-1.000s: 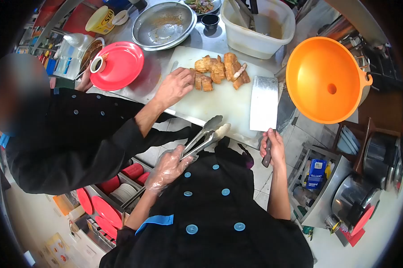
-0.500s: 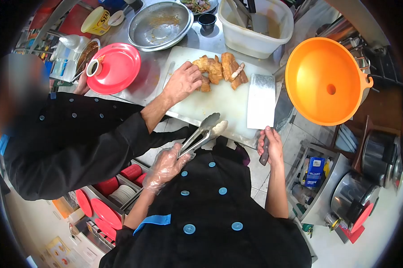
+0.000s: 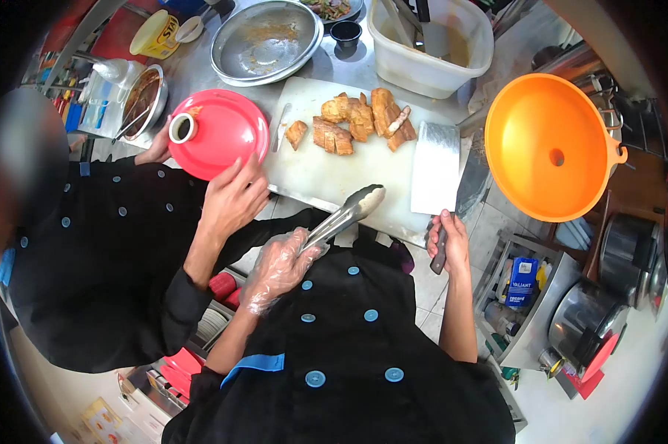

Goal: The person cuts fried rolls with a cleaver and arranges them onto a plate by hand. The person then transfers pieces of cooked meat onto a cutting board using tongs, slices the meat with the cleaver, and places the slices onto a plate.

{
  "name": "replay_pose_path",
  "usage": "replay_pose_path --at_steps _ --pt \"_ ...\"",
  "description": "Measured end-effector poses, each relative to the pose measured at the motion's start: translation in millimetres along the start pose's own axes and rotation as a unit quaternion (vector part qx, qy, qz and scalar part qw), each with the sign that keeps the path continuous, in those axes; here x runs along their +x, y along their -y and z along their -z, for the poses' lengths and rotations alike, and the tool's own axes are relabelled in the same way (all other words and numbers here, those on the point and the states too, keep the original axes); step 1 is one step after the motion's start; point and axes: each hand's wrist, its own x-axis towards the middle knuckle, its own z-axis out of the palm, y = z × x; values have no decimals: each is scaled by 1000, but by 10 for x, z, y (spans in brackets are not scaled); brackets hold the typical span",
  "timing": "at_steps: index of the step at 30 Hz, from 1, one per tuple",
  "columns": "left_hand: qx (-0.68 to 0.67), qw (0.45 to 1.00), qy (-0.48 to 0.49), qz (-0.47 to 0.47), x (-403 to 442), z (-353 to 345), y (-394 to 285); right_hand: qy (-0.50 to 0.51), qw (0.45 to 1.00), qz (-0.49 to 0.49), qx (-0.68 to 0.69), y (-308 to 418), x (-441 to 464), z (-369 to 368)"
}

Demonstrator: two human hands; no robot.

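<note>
My left hand, in a clear plastic glove, is closed around metal tongs, whose tips are pressed together over the front of the cutting board. My right hand is bare and wrapped round the dark handle of a cleaver; its wide blade lies on the right part of the white cutting board. Pieces of browned, cooked meat lie across the back of the board. One small piece of meat sits apart at the left.
At the left a co-worker holds a red plate with a small white cup; their other hand is by its edge. Behind stand a steel bowl and a white tub. An orange basin is at the right.
The co-worker's hand has left the meat and moved back to the red plate, which has shifted right. My tongs have closed and turned slightly. The cleaver stays in place.
</note>
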Motion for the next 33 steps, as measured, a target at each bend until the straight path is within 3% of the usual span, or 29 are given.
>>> replay_pose_path --at_steps 12,14,17,19,23,27,31,33 --pt "35 998 14 -49 300 -81 -65 -9 1000 -8 -2 19 16 -13" --pt "-32 995 -65 -66 495 -18 -172 -8 1000 -4 -6 19 46 -4" --pt "13 975 -190 -117 1030 333 -434 -2 1000 5 -17 11 60 41" --pt "35 978 -197 -62 1405 667 -740 4 1000 2 -19 44 53 9" --pt "193 972 -127 -52 2157 1164 -1366 -6 1000 -2 -30 71 42 -29" --pt "395 910 -34 -123 3020 1305 -1666 2 999 -1 -36 197 -29 -170" --pt "354 913 -94 -181 3790 1072 -1461 -4 999 -18 -44 230 18 -287" --pt "378 900 -151 -155 4250 822 -1188 -89 975 47 -196 202 85 -307"
